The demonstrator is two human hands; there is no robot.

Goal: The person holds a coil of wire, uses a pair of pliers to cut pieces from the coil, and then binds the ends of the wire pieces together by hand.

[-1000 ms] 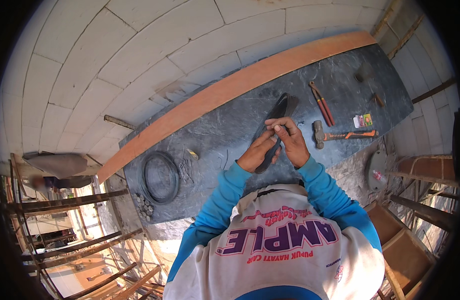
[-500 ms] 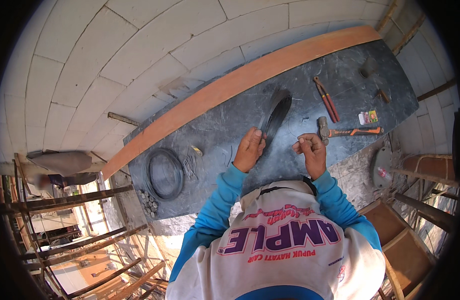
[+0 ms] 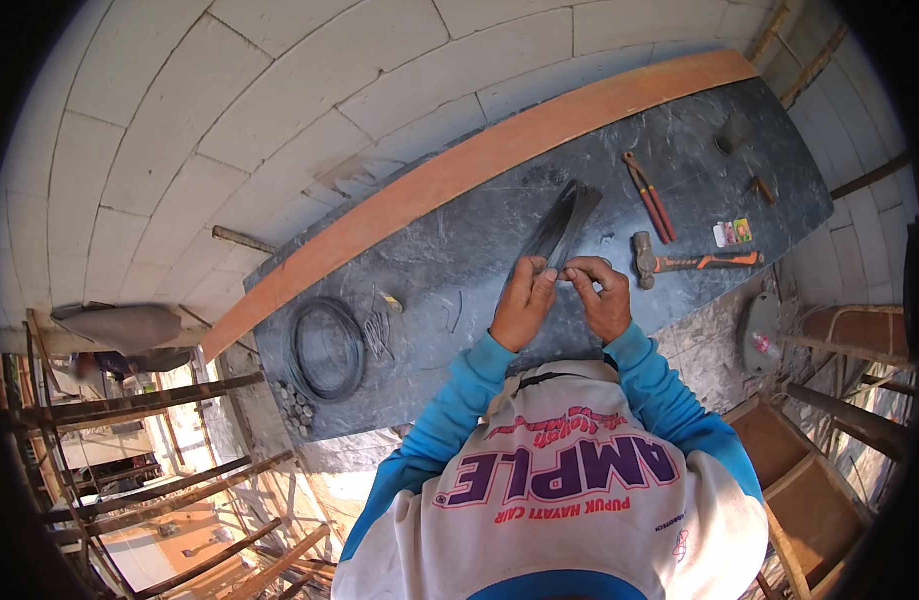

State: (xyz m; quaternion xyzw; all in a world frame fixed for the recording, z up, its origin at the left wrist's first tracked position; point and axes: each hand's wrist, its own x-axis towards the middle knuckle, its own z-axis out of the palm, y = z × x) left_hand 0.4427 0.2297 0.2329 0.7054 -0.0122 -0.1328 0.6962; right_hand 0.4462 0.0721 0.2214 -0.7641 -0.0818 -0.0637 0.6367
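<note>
A folded bundle of thin dark wire [image 3: 568,222] slants up and away from my hands over the dark tabletop [image 3: 460,200]. My left hand [image 3: 523,305] is closed round its near end. Right beside it, my right hand [image 3: 600,298] pinches at the wire's near end, thumb and fingertips together. The two hands' fingertips almost meet. Exactly which strand sits between the right fingertips is too small to make out. Just right of my right hand lies a hammer [image 3: 695,262] with an orange and black handle. Beyond it rest red-handled pincers [image 3: 652,198].
A long orange-brown board [image 3: 460,165] runs along the far edge by the block wall [image 3: 280,90]. A coil of dark wire [image 3: 326,350], short wire pieces [image 3: 378,333] and small grey lumps [image 3: 295,405] lie at left. A small colourful packet [image 3: 733,233] is at right.
My right hand has moved left to meet my left hand at the bundle's near end. My left hand and the bundle have shifted slightly right. The tools have stayed put.
</note>
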